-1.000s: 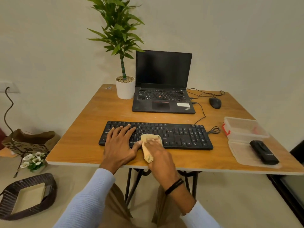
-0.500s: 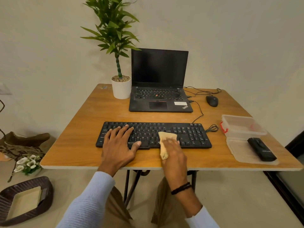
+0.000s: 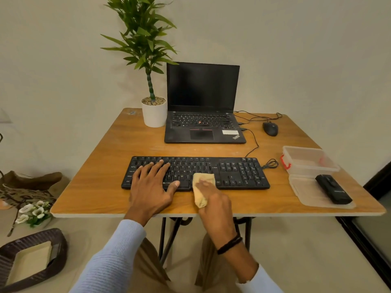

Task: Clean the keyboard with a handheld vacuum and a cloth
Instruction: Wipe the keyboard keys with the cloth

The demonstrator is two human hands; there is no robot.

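Black corded keyboard [image 3: 237, 172] is found at the centre of the wooden table [image 3: 101, 187]. Folded tan cloth [image 3: 203, 179], clamped in the right grip [image 3: 213, 199], has been swept toward 3 o'clock. The left grip [image 3: 151, 187] is laid flat, fingers apart. Wiping is judged underway.

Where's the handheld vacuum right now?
Head view: the handheld vacuum lies on the clear plastic lid near the right front corner of the table, just in front of the open container and right of the keyboard.

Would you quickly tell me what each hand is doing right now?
Left hand: open, resting flat on the black wired keyboard.
Right hand: holding the folded beige cloth against the keys.
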